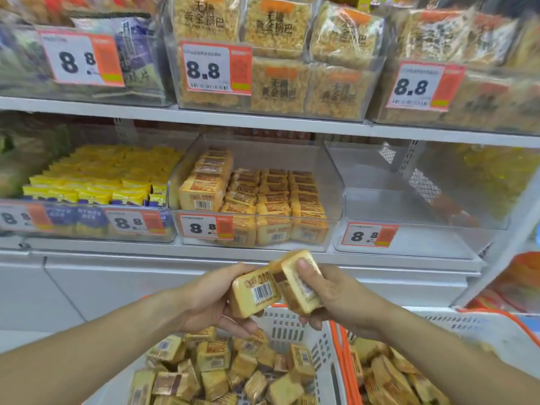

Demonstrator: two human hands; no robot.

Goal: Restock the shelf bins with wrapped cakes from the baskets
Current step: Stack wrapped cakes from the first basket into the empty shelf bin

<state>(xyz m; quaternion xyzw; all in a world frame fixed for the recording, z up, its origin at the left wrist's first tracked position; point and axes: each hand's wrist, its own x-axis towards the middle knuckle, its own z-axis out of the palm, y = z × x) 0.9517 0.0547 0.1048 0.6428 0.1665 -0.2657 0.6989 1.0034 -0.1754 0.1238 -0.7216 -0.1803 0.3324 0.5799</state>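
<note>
Wrapped cakes (228,372) fill both baskets (295,325); each hand's (204,299) grip pinches one cake (255,290).

Head view: close, facing shelf bins (257,200), tilted down.

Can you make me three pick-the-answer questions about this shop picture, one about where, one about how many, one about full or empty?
1. Where is the left basket?
A. under the hands
B. top shelf
C. inside a bin

2. How many cakes are held?
A. none
B. two
C. five

3. The right bin is:
A. full
B. empty
C. tipped over

Answers: 1 A, it sits below both hands. 2 B, the left hand holds one cake and the right hand another. 3 B, nothing lies inside it.
</note>
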